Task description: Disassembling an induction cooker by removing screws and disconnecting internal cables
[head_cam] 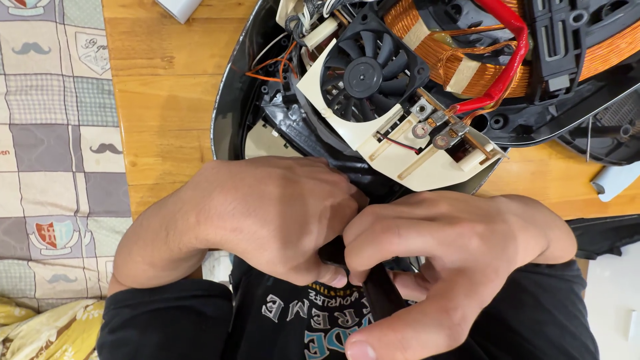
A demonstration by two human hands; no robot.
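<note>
An opened appliance point(230, 113) with a black shell lies on a wooden table, its insides showing: a black cooling fan point(363, 70) in a cream plastic frame point(427, 170), copper wire coils point(460, 57) and a thick red cable point(510, 60). My left hand point(267, 213) and my right hand point(453, 257) meet at the appliance's near edge, fingers curled together around a small black part point(331, 252) that they mostly hide. Both hands press against each other just below the cream frame.
The wooden table point(160, 100) carries the appliance. A patchwork cloth point(53, 133) lies at the left. A black grille part point(607, 133) and a white piece point(617, 180) sit at the right. My dark printed shirt point(300, 320) fills the bottom.
</note>
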